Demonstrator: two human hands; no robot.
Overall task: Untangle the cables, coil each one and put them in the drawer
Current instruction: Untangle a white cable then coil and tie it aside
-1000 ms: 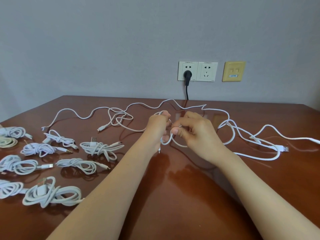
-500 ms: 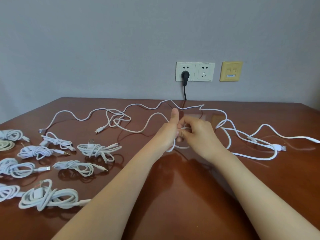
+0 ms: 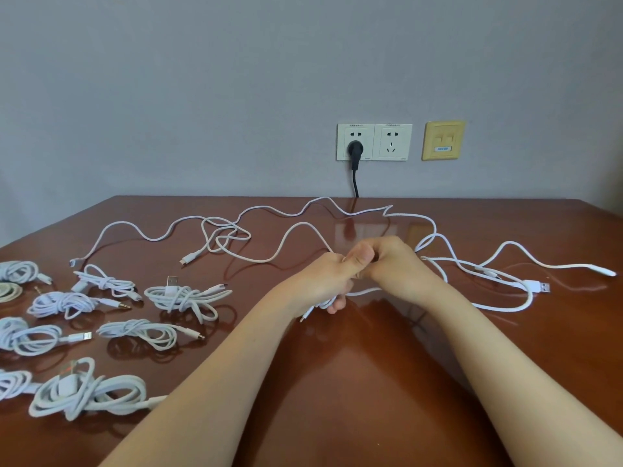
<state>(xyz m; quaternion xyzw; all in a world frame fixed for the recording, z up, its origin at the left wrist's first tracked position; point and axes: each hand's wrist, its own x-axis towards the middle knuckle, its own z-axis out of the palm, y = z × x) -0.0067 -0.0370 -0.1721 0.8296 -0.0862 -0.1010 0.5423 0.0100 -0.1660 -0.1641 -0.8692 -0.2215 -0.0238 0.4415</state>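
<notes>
Left hand (image 3: pixel 322 281), right hand (image 3: pixel 399 267) around cable (image 3: pixel 296 224)

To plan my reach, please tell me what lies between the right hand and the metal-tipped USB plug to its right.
Head view: loose white cable strands cross the table between them.

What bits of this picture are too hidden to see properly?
Head view:
- White cable's coils, hidden inside the left hand and right hand.
- Bundled cables at left, cut off by the picture edge.
- Black cord's lower end, behind the table.
- Yellow plate's label, too small.
- The drawer: out of view.
</notes>
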